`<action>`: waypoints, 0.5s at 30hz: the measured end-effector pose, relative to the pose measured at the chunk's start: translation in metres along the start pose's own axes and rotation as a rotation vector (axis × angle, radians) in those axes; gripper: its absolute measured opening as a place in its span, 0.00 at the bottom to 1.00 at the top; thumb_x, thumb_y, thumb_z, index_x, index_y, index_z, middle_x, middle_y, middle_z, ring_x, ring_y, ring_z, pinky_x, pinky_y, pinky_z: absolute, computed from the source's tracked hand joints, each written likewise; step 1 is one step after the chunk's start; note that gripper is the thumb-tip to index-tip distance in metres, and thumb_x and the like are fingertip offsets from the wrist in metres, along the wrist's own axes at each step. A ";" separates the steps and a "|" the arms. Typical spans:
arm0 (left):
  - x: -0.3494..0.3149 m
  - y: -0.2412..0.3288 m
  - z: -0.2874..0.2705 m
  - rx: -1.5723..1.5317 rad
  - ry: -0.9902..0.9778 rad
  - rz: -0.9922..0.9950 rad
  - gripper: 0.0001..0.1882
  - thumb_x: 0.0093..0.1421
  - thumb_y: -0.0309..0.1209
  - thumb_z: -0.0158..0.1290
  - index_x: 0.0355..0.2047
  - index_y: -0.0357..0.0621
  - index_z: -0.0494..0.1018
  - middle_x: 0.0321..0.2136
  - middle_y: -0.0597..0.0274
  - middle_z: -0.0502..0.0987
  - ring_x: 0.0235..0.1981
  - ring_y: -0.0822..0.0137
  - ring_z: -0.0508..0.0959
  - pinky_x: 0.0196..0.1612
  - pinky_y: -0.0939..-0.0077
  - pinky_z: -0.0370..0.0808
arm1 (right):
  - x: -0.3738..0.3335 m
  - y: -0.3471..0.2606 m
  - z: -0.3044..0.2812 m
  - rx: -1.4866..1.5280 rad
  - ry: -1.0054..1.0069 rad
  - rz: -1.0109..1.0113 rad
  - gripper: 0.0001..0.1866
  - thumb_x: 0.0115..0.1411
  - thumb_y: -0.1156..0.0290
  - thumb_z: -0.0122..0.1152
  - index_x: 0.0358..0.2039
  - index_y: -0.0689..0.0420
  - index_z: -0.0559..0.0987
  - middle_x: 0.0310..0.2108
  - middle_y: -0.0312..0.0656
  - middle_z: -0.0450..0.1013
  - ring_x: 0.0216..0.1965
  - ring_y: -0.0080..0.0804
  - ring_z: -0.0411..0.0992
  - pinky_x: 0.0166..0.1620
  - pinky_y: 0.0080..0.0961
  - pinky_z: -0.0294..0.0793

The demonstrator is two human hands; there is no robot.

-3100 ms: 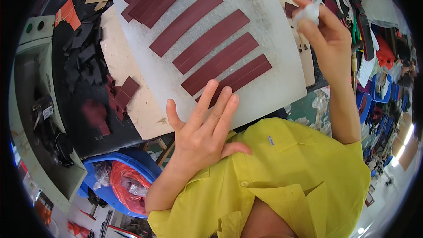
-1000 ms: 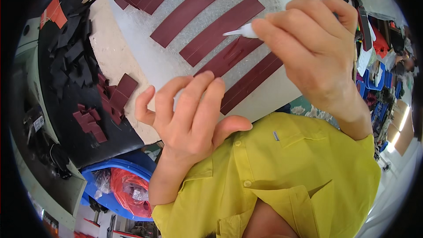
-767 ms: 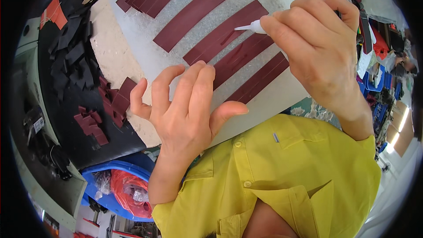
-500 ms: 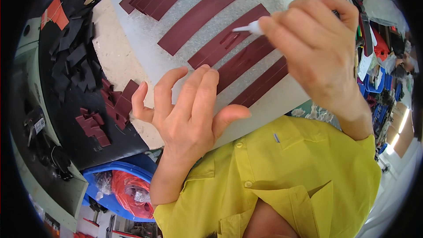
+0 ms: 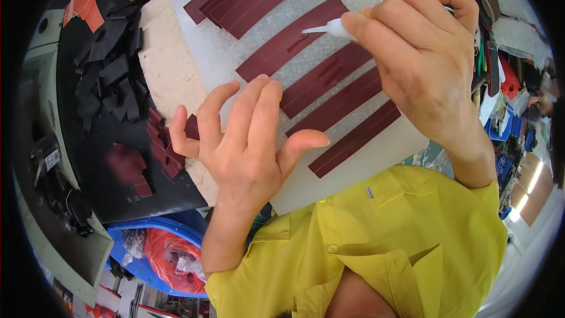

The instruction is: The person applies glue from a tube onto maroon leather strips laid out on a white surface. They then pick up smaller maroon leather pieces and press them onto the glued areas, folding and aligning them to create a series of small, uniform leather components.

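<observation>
L hand palm down, fingers apart & a bit bent: index + middle side by side ptg far, ring & pinky splayed left, thumb out to right. L forearm runs far from near side, wrist approx straight. R hand back up, knuckles bent, closed in pinch grip ptg left. R forearm from near right, angled far-left.

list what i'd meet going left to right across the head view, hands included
Black strips → left hand → white nozzled bottle → right hand → red item.
</observation>
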State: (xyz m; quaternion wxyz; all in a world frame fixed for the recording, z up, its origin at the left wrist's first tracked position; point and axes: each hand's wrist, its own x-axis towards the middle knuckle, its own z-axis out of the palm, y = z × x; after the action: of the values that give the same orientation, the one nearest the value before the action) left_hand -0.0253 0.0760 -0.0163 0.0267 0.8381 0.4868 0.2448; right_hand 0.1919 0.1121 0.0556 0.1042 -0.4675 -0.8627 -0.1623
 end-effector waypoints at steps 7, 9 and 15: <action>0.000 -0.001 0.001 0.004 0.002 0.003 0.34 0.66 0.65 0.41 0.44 0.48 0.80 0.41 0.69 0.83 0.47 0.60 0.77 0.64 0.51 0.47 | 0.003 0.001 0.006 0.062 -0.029 0.014 0.13 0.44 0.77 0.65 0.34 0.53 0.83 0.29 0.30 0.73 0.36 0.29 0.74 0.40 0.29 0.62; -0.001 -0.001 0.003 -0.016 0.018 -0.009 0.35 0.65 0.67 0.41 0.40 0.48 0.81 0.39 0.69 0.82 0.44 0.61 0.77 0.64 0.49 0.48 | -0.010 0.023 0.009 0.176 0.008 0.051 0.16 0.48 0.81 0.69 0.40 0.57 0.83 0.29 0.32 0.74 0.37 0.28 0.74 0.39 0.28 0.68; -0.003 -0.001 0.002 -0.099 0.154 0.048 0.29 0.67 0.61 0.46 0.38 0.49 0.81 0.39 0.66 0.80 0.43 0.62 0.77 0.62 0.53 0.52 | -0.033 0.054 0.025 1.178 0.226 0.773 0.14 0.62 0.78 0.66 0.48 0.61 0.79 0.36 0.33 0.77 0.38 0.16 0.73 0.43 0.17 0.72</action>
State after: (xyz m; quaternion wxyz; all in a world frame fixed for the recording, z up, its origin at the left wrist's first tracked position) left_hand -0.0265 0.0750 -0.0199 0.0247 0.8257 0.4547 0.3329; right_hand 0.2543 0.1238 0.0311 0.4785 -0.5863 -0.5632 0.3317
